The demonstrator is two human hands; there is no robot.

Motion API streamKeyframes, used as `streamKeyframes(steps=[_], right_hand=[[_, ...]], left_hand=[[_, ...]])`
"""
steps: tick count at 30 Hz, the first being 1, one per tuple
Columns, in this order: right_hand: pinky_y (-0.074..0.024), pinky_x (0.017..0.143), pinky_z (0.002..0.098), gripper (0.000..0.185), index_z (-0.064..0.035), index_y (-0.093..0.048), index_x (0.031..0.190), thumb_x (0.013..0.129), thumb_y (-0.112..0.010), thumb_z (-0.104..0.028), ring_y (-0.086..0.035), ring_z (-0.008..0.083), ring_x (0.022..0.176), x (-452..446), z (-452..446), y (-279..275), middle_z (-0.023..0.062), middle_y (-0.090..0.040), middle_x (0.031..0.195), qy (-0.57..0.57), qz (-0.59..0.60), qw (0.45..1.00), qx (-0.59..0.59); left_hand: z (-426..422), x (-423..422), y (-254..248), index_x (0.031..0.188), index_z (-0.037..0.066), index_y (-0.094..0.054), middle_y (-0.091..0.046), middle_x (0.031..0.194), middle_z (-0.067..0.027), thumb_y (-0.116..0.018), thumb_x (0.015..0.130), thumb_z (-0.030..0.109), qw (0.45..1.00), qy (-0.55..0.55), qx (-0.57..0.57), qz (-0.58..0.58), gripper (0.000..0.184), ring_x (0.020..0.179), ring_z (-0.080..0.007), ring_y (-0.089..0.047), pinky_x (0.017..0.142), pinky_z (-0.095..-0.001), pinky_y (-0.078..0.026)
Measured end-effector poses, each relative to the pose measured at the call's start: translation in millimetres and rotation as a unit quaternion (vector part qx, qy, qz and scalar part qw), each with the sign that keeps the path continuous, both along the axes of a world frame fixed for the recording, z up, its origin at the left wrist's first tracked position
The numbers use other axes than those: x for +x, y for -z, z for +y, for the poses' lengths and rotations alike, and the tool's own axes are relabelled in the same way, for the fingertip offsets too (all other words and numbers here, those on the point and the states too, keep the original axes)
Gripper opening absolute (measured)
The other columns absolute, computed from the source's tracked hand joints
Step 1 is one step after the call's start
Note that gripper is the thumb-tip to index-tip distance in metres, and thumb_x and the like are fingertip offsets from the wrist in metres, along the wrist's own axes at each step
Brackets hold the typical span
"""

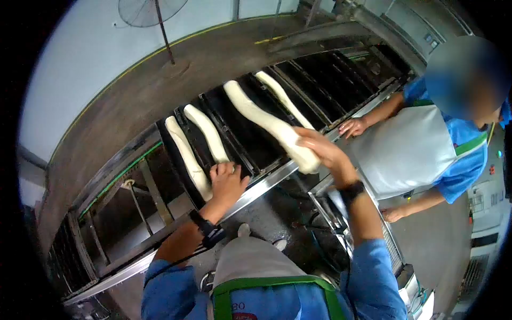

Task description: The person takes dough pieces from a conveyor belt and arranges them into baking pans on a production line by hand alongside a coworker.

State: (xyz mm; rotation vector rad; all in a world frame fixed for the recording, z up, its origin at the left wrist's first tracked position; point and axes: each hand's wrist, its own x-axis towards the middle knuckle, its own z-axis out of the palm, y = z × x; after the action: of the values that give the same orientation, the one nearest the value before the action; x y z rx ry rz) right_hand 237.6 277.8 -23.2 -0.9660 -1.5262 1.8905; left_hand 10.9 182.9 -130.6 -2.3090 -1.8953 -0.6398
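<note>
A long, pale roll that looks like dough (262,120) slants across the black trays, its thick near end hanging past the metal rail. My right hand (323,149) is wrapped around that end from its right side. My left hand (228,182) lies palm down with fingers spread, touching the near end of a second pale roll (208,132). Just left of this hand, another roll (186,154) rests lengthwise in its tray. A thinner roll (284,98) lies in a tray beyond my right hand, its near end close to the rail.
The trays (314,88) sit side by side on a conveyor frame with a shiny metal rail (266,184). A co-worker in a grey apron (408,152) stands at the right, one hand (353,127) at the rail. A metal stand (333,213) is below my right arm.
</note>
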Motion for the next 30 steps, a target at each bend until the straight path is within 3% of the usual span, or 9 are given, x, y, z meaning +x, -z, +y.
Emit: streamKeyframes(steps=[3,4,5,10,17,19,25,27,30], right_hand=[[-0.0387,0.07,0.0263,0.043,0.0015,-0.043,0.104,0.07,-0.054,-0.024,-0.047,0.0149,0.081,-71,39,69,0.0074,-0.051,0.092,-0.08,-0.172,0.978,0.091],[-0.0392,0.067,0.0285,0.038,0.0027,-0.046,0.098,0.07,-0.052,-0.023,-0.049,0.022,0.08,-84,47,97,0.0133,-0.052,0.09,-0.079,-0.241,0.916,0.31],[-0.0402,0.068,0.0311,0.035,0.004,-0.048,0.093,0.068,-0.051,-0.021,-0.048,0.0301,0.084,-100,42,81,0.0194,-0.05,0.091,-0.159,-0.367,0.855,0.331],[-0.0413,0.065,0.0408,0.035,0.0029,-0.042,0.097,0.066,-0.047,-0.012,-0.049,0.038,0.074,-145,34,131,0.0246,-0.047,0.084,0.01,-0.304,0.834,0.459],[-0.039,0.075,0.0383,0.065,0.0002,-0.019,0.118,0.063,-0.053,-0.01,-0.046,0.0367,0.088,-212,65,130,0.0246,-0.039,0.107,-0.054,-0.434,0.815,0.379],[-0.0369,0.076,0.0352,0.071,-0.0009,-0.02,0.12,0.059,-0.055,-0.014,-0.043,0.0323,0.096,-200,77,125,0.0242,-0.037,0.11,-0.157,-0.335,0.9,0.232],[-0.0361,0.078,0.0324,0.063,-0.001,-0.03,0.116,0.061,-0.053,-0.019,-0.043,0.0274,0.098,-191,73,107,0.0216,-0.045,0.103,-0.183,-0.282,0.926,0.172],[-0.0373,0.077,0.0358,0.057,-0.0026,-0.033,0.115,0.062,-0.049,-0.019,-0.044,0.0291,0.096,-196,70,99,0.0194,-0.045,0.104,-0.185,-0.369,0.837,0.36],[-0.0438,0.067,0.0372,0.026,-0.0047,-0.045,0.096,0.07,-0.04,-0.008,-0.054,0.0318,0.074,-191,49,123,0.0185,-0.052,0.085,-0.014,-0.451,0.806,0.384]], left_hand=[[6,5,10,0.087,0.0,-0.052,-0.05,0.087,-0.0109,-0.049,0.069,0.034,0.998,-0.052,-0.038,-0.023,0.038,0.088,-0.0253,-0.041,0.077,-0.0381,-0.026],[5,5,13,0.085,-0.001,-0.051,-0.051,0.086,-0.0123,-0.049,0.07,0.033,0.991,-0.084,-0.093,-0.037,0.037,0.086,-0.0268,-0.042,0.075,-0.0386,-0.028],[3,3,15,0.085,-0.001,-0.051,-0.051,0.086,-0.0123,-0.049,0.07,0.033,0.991,-0.084,-0.1,-0.038,0.037,0.086,-0.0268,-0.042,0.075,-0.0386,-0.028],[-10,-2,12,0.083,-0.001,-0.05,-0.052,0.083,-0.0139,-0.05,0.069,0.028,0.973,-0.134,-0.167,-0.087,0.032,0.084,-0.0294,-0.044,0.071,-0.0414,-0.03],[-21,-5,4,0.083,0.0,-0.049,-0.051,0.085,-0.014,-0.049,0.071,0.022,0.972,-0.154,-0.168,-0.063,0.025,0.088,-0.0299,-0.042,0.072,-0.0424,-0.029],[-19,-4,-7,0.09,-0.002,-0.05,-0.051,0.089,-0.0174,-0.046,0.074,0.025,0.954,-0.158,-0.238,-0.086,0.031,0.093,-0.0344,-0.04,0.076,-0.0444,-0.028],[-14,-4,3,0.074,0.001,-0.053,-0.053,0.079,-0.0141,-0.052,0.07,0.022,0.965,-0.177,-0.171,-0.093,0.021,0.086,-0.029,-0.044,0.073,-0.041,-0.03],[-14,-8,9,0.073,0.001,-0.054,-0.053,0.079,-0.0139,-0.052,0.07,0.022,0.97,-0.174,-0.147,-0.084,0.021,0.085,-0.0286,-0.045,0.072,-0.0411,-0.03],[-1,-6,23,0.066,0.003,-0.056,-0.055,0.072,-0.0142,-0.051,0.07,0.02,0.947,-0.205,-0.244,-0.031,0.019,0.074,-0.029,-0.049,0.067,-0.0419,-0.03]])
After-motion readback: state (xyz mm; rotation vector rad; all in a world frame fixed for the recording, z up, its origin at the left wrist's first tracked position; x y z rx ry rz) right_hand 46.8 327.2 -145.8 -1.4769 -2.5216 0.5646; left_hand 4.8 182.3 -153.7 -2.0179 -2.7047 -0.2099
